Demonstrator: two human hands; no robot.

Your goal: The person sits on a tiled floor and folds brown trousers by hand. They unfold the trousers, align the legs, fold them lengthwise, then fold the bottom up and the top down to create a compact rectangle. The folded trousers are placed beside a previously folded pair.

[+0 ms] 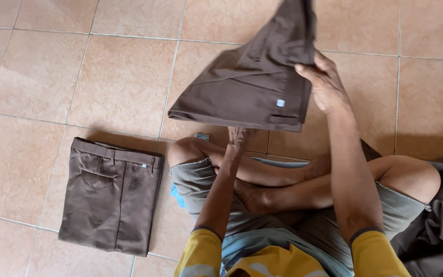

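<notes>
Fingers of the right hand [325, 84] pinch brown trousers [252, 84]; left hand [235, 137] flat beneath them.

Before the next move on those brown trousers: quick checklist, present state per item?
1. Right hand grips the held brown trousers at their right edge: ok.
2. Left hand supports them from below: cannot tell, its fingers are hidden under the lower edge.
3. Held trousers off the tiled floor: ok, they hang above the crossed legs.
4. Fold edges aligned: not ok, the upper part rises in a skewed peak.
5. Folded trousers lie flat on the floor at the person's left, apart from both hands: ok.
6. Dark cloth pile by the right knee, what it holds: cannot tell.
</notes>
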